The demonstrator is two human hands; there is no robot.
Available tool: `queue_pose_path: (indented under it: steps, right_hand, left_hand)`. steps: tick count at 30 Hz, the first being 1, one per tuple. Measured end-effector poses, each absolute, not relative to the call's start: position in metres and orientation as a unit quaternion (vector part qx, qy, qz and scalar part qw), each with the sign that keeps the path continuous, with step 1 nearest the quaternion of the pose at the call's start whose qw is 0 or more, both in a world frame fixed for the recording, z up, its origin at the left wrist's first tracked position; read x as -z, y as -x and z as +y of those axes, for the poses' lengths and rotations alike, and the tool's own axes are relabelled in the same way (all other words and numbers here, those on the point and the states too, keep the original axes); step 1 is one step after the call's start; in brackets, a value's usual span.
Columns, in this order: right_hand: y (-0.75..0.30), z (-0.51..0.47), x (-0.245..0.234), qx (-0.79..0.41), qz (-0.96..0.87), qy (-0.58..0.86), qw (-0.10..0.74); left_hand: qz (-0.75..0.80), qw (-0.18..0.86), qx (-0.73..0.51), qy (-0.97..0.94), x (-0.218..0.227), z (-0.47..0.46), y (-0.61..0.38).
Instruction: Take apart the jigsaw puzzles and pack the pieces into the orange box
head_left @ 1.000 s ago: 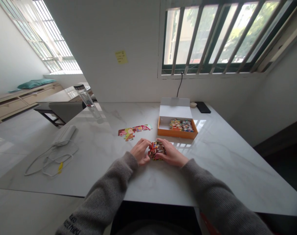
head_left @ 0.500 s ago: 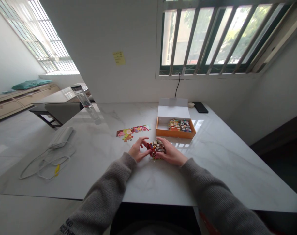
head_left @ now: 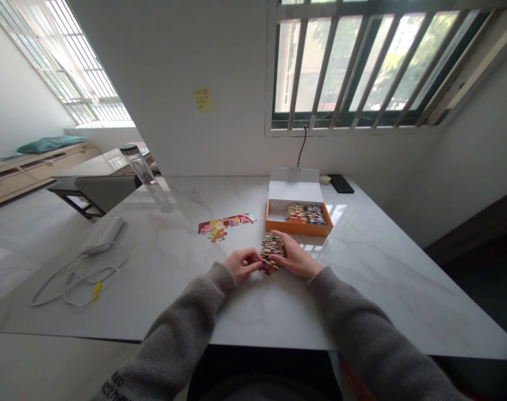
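Observation:
A row of jigsaw puzzle pieces [head_left: 272, 246], packed on edge, sits on the table in front of me. My right hand [head_left: 297, 257] curves around its right side, fingers at the far end and thumb near the close end. At the near end my left hand [head_left: 244, 264] pinches a red puzzle piece [head_left: 270, 268] between thumb and fingers. Its fingertips partly cover that piece. To the left and farther back lies a joined strip of puzzle pieces [head_left: 226, 224], with pink, yellow and red pictures.
Behind the hands stands an open orange box [head_left: 299, 228] with more puzzle pieces inside. A black phone [head_left: 340, 184] lies at the back right. On the left are a clear bottle [head_left: 139, 165] and a white power strip [head_left: 105, 234] with a looped cable.
My left hand has moved closer and a little down, bringing the red piece from the left side of the row to its near end. The right hand stays around the row.

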State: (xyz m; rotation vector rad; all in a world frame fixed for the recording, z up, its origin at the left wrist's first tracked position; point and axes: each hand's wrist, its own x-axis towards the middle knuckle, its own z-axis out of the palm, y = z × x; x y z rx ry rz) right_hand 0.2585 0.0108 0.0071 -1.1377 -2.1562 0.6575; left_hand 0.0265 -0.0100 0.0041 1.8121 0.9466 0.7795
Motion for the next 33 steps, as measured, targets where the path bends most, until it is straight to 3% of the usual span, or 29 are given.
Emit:
queue_pose_path:
  steps: [6,12,22,33]
  right_hand:
    - [-0.258,0.011,-0.007,-0.250,-0.813,0.433,0.299]
    - [-0.260,0.012,-0.008,-0.257,-0.815,0.426,0.297]
    - [-0.260,0.011,-0.010,-0.275,-0.816,0.446,0.244]
    - [-0.250,0.003,-0.008,-0.200,-0.832,0.458,0.240]
  left_hand:
    - [0.438,0.362,-0.263,-0.780,0.002,-0.009,-0.032]
    - [0.481,0.111,-0.231,-0.838,0.000,-0.009,-0.039]
    - [0.442,0.194,-0.274,-0.832,0.007,0.000,-0.054]
    - [0.428,0.143,-0.254,-0.856,0.012,-0.007,-0.060]
